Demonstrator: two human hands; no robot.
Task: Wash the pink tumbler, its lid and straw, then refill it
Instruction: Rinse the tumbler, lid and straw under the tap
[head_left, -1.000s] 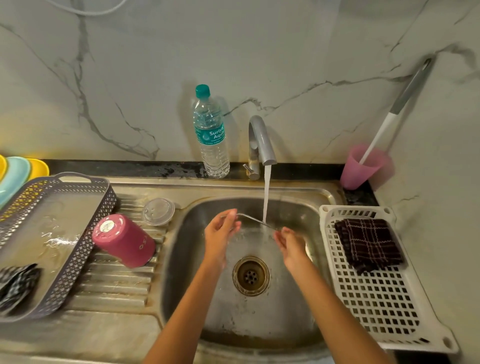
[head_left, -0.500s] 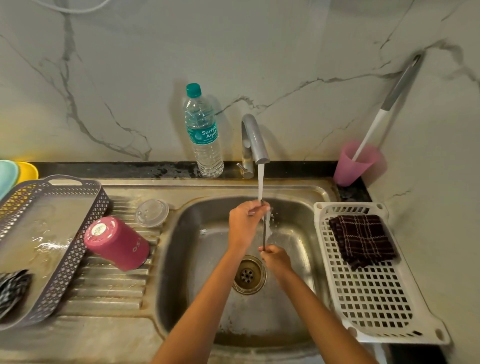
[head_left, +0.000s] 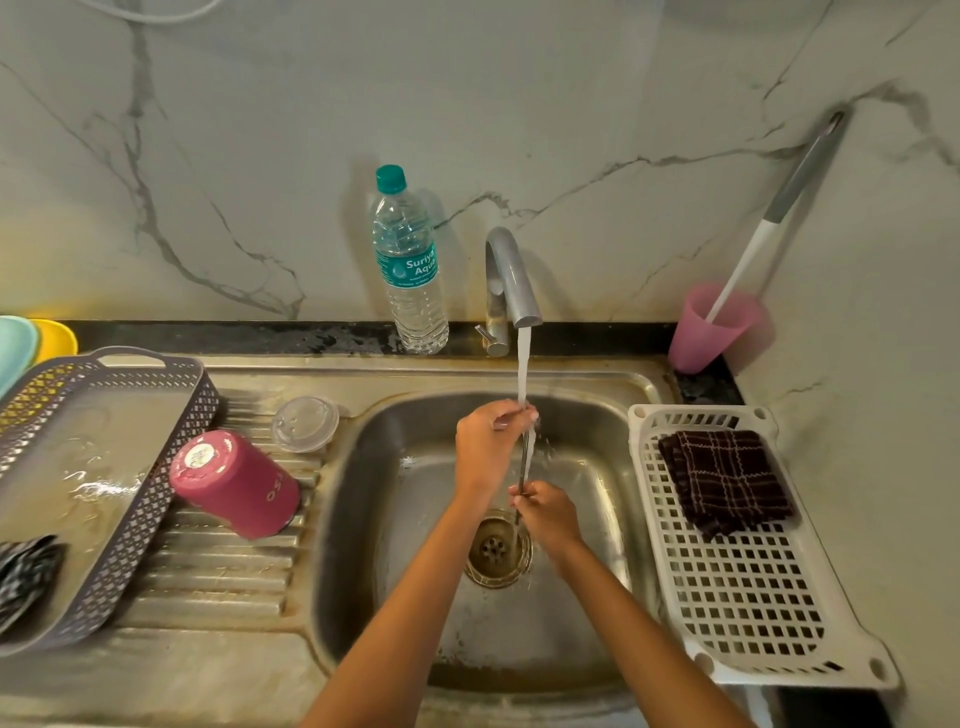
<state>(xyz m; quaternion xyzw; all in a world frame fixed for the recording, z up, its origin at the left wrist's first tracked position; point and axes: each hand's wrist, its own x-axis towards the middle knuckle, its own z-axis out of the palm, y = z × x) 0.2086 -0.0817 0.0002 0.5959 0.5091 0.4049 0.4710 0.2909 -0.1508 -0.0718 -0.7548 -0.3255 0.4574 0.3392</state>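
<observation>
Over the steel sink (head_left: 613, 395), the person holds a thin metal straw (head_left: 525, 457) nearly upright under the running tap (head_left: 511, 275). The left hand (head_left: 493, 431) pinches the straw's top end with curled fingers, right where the stream of water (head_left: 523, 364) lands. The right hand (head_left: 548, 514) is lower, above the drain (head_left: 493, 551), with its fingers closed round the straw's bottom end. Water splashes around the straw between the two hands.

On the ribbed drainboard (head_left: 218, 582) to the left, the pink tumbler (head_left: 236, 483) rests tilted, its stickered base turned up and toward the grey perforated basket (head_left: 156, 499) just beside it. The clear lid (head_left: 305, 423) lies flat on the drainboard behind the tumbler, near the basin's edge. A dark patterned cloth (head_left: 26, 577) sits at the near end of the grey basket, and teal and yellow plates (head_left: 52, 338) show behind it.

A capped water bottle (head_left: 410, 270) stands against the marble wall just left of the tap. In the right corner a pink cup (head_left: 711, 327) holds a long-handled brush (head_left: 779, 208) leaning on the wall. In front of it, a white slotted basket (head_left: 748, 597) carries a folded dark checked cloth (head_left: 724, 480).
</observation>
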